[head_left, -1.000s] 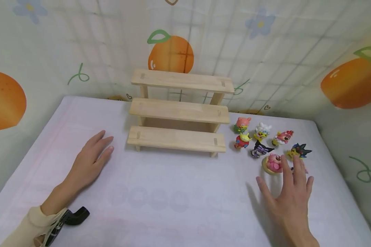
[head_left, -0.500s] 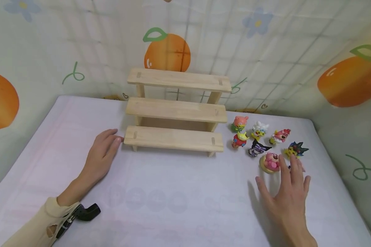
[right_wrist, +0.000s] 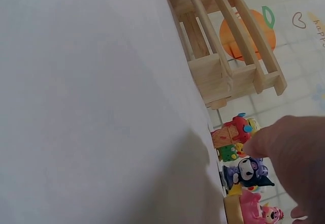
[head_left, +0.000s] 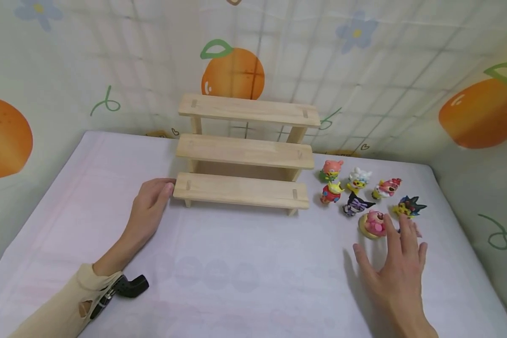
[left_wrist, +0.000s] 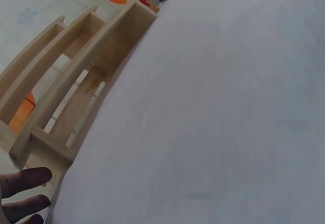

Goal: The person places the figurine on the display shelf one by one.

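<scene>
A three-tier wooden step shelf (head_left: 244, 150) stands at the back of the white table (head_left: 236, 272). My left hand (head_left: 152, 202) lies flat on the table, its fingertips touching the left end of the lowest step (left_wrist: 45, 148). My right hand (head_left: 395, 263) hovers open, fingers spread, just in front of a cluster of small toy figures. Nearest to it is a pink figure on a round base (head_left: 372, 224); a black-and-purple figure (head_left: 355, 205) and a dark-spiked yellow one (head_left: 409, 207) stand just beyond. In the right wrist view the figures (right_wrist: 244, 176) stand beside a blurred finger.
More figures stand to the right of the shelf: an orange-headed one (head_left: 331, 170), a red one (head_left: 331, 193), a white-haired one (head_left: 357, 180) and a pink-red one (head_left: 386, 188). Cloth printed with oranges (head_left: 233, 75) walls the table on three sides.
My left hand has slid forward and right across the table until its fingertips met the left end of the lowest step. The right hand has hardly moved.
</scene>
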Demonstrator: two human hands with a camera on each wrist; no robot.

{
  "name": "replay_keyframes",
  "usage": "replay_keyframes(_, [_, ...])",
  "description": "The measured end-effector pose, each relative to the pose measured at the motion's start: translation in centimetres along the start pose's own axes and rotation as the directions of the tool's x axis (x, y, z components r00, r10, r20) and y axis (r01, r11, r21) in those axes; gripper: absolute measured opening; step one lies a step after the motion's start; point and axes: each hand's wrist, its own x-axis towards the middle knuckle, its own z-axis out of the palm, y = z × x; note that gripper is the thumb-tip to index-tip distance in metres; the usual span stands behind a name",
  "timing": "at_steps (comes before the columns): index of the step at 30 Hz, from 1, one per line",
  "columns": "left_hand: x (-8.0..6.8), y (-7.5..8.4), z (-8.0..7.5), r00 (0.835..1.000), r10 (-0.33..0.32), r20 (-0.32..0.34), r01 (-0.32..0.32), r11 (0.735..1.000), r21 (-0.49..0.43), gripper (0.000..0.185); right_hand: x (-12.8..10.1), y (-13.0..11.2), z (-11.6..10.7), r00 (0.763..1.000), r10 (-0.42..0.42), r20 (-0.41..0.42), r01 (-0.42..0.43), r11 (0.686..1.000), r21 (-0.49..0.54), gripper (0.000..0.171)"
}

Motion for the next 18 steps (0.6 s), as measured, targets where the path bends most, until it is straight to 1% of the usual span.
replay_keyframes(5, [0.3,0.4,0.8,0.998,-0.052,-0.017,0.052,0.999,-0.013,0.044,0.3,-0.1,0.0,1.000,-0.017,-0.004,0.017,1.000,0.008,0.100])
replay_keyframes(8, [0.3,0.7,1.1,0.994,-0.101,-0.046,0.101,0.995,0.002,0.041,0.3,-0.1,0.0,1.000,-0.025,-0.004,0.025,1.000,0.009,0.100])
replay_keyframes(11, [0.3,1.0,1.3,0.990,-0.133,-0.045,0.134,0.991,0.022,0.038,0.2,-0.1,0.0,1.000,-0.021,0.001,0.021,1.000,0.007,0.100])
replay_keyframes(13, [0.3,1.0,1.4,0.990,-0.140,-0.034,0.141,0.989,0.032,0.037,0.2,0.0,0.0,1.000,-0.015,0.001,0.015,1.000,0.006,0.100])
replay_keyframes(18, [0.3,1.2,1.5,0.992,-0.121,-0.028,0.122,0.992,0.041,0.038,0.0,0.2,0.1,1.000,0.003,0.004,-0.003,1.000,0.009,0.097])
